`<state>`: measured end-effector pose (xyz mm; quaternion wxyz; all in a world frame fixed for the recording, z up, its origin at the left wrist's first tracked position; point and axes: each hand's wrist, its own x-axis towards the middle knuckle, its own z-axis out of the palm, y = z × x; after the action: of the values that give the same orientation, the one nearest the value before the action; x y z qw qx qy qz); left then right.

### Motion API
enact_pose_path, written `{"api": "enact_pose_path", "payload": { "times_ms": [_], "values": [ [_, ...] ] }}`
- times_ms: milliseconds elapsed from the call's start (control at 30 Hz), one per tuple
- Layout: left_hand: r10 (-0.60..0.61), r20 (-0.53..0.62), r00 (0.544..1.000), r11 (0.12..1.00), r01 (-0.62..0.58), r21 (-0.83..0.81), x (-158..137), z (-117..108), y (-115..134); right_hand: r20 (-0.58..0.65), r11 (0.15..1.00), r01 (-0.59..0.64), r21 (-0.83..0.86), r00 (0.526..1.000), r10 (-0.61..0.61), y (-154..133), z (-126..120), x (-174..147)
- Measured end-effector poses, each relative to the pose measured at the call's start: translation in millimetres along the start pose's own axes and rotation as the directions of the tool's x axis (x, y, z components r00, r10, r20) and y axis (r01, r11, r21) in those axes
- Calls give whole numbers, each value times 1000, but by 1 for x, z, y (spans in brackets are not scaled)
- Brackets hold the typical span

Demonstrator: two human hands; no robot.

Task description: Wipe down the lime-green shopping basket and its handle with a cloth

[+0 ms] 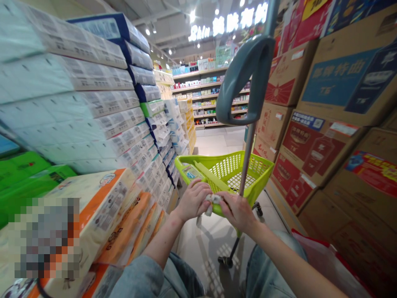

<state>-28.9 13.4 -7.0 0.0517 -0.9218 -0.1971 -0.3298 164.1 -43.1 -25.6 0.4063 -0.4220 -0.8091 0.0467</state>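
A lime-green shopping basket on wheels [263, 176] stands in front of me, its lattice floor showing. At its near rim, my left hand [192, 200] and my right hand [238, 210] meet over a crumpled whitish wad [214, 198] that looks like tissue or cloth. Fingers of both hands are closed on it, one hand at each end, and a loose end hangs below the left fingers. From the basket's near side a metal pole [246, 159] rises beside my right hand to a blue-grey loop handle [223, 97].
Stacked tissue packs [102, 103] line the left side, with orange-and-cream packs [120, 194] close to my left arm. Cardboard cartons [335, 82] wall the right. A red-edged bag [328, 260] lies low right. Shelves [204, 89] stand at the far end beyond pale floor [211, 140].
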Motion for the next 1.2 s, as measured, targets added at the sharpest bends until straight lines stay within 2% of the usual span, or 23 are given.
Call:
{"api": "enact_pose_path", "payload": {
  "times_ms": [100, 167, 533, 767, 933, 1033, 1200],
  "values": [
    [-86, -39, 996, 996, 84, -40, 6, 1, 4, -19, 1000, 12, 10, 1000, -12, 1, 3, 2],
    [-100, -56, 993, 994, 97, -58, 7, 3, 6, -30, 1000, 27, 11, 999, -26, 2, 3, 2],
    [39, -25, 999, 999, -39, -25, -2, 5, -2, -89, 995, 97, -20, 991, -99, 7, -2, -3],
    [-79, -22, 997, 997, 80, 22, 15, 7, 5, -110, 994, 108, -32, 988, -111, 15, 0, -5],
    [-121, -1, 993, 992, 120, 38, 27, 10, 7, -152, 990, 126, -58, 979, -134, 20, 0, -7],
    [-96, -11, 995, 995, 96, 29, 28, 11, 8, -166, 988, 139, -59, 975, -147, 22, -1, -9],
    [26, -44, 999, 999, -25, 34, 14, 16, 7, -169, 991, 131, -39, 976, -136, 25, -7, -12]
  ]
}}
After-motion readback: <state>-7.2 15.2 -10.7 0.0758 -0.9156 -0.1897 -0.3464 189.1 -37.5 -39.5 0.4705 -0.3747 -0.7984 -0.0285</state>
